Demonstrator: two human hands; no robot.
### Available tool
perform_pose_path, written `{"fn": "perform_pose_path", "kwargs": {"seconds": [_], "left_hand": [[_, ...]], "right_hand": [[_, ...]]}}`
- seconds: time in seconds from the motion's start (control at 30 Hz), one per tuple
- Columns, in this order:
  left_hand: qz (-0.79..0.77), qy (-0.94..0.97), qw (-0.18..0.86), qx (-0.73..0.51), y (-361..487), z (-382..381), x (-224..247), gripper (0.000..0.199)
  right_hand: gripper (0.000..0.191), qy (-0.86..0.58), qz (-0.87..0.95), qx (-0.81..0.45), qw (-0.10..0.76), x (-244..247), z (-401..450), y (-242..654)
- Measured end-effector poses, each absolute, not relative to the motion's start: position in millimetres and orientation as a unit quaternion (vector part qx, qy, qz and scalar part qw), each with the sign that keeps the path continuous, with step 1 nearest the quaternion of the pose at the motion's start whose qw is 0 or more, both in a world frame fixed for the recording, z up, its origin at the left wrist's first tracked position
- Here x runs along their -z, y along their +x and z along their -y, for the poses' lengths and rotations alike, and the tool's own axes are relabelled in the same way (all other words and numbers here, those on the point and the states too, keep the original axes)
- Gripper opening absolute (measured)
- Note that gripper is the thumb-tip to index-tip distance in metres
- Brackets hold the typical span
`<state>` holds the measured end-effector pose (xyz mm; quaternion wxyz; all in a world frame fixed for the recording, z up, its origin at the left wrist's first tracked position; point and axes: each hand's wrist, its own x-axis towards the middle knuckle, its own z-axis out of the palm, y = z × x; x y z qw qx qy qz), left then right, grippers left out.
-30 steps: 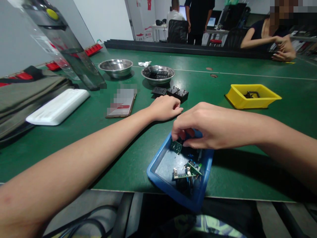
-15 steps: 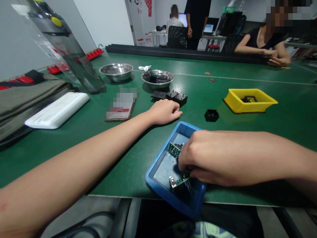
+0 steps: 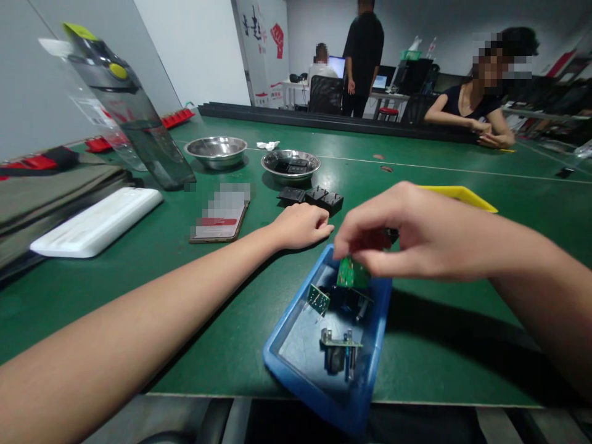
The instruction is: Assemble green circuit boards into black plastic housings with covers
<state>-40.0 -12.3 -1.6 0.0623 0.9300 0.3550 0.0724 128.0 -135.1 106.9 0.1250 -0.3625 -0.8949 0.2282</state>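
Observation:
My right hand [image 3: 370, 240] is above the far end of the blue tray [image 3: 289, 327], its thumb and fingers pinching a green circuit board [image 3: 352, 273]. Below it in the tray lie more circuit boards with parts on them, one [image 3: 319, 299] leaning at the left and another [image 3: 341, 345] nearer the front. My left hand [image 3: 305, 226] rests curled on the green table beyond the tray, just in front of several black housings [image 3: 317, 196]. Its fingers are folded, and whether they hold anything is hidden.
Behind the housings are a metal bowl [image 3: 290, 166] with black parts and another metal bowl [image 3: 216, 151]. A phone [image 3: 222, 216], white case [image 3: 97, 222] and tall bottle [image 3: 148, 129] stand left. A yellow bin [image 3: 462, 194] is partly hidden behind my right hand. People are in the background.
My right hand has risen out of the blue tray with a green board in its fingers. My left hand stays beside the black housings. The camera view has tilted up slightly.

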Motion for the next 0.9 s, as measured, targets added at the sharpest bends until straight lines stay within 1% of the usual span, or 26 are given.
{"fn": "perform_pose_path", "kwargs": {"seconds": [0.07,0.13,0.27,0.37,0.5,0.57,0.63,0.67,0.73,0.8,0.9], "left_hand": [[-0.355,0.930,0.059,-0.070,-40,12,2,0.030],[-0.354,0.931,0.057,-0.068,-40,11,3,0.031],[-0.357,0.930,0.054,-0.074,-40,10,4,0.031],[-0.358,0.929,0.055,-0.074,-40,10,5,0.031],[-0.359,0.929,0.053,-0.073,-40,10,5,0.031],[-0.360,0.929,0.053,-0.074,-41,10,5,0.030],[-0.359,0.928,0.054,-0.078,-41,10,6,0.030],[-0.358,0.929,0.054,-0.080,-41,10,6,0.030],[-0.356,0.929,0.053,-0.083,-41,11,6,0.031],[-0.356,0.929,0.053,-0.083,-41,11,6,0.031],[-0.359,0.928,0.057,-0.081,-42,10,5,0.032]], "right_hand": [[0.017,-0.415,0.870,-0.212,0.159,-106,119,144],[0.019,-0.456,0.856,-0.190,0.151,-100,103,157],[0.023,-0.492,0.851,-0.172,0.070,-80,83,169],[0.026,-0.494,0.849,-0.188,0.008,-73,80,168],[0.017,-0.501,0.842,-0.196,-0.033,-81,88,161],[0.022,-0.493,0.838,-0.227,-0.050,-87,95,156],[0.029,-0.468,0.832,-0.285,-0.091,-90,103,150],[0.028,-0.456,0.828,-0.305,-0.114,-90,106,147],[0.018,-0.441,0.825,-0.323,-0.143,-87,111,141],[0.010,-0.428,0.816,-0.362,-0.141,-84,114,136],[0.013,-0.406,0.764,-0.488,-0.113,-81,111,137]]}}
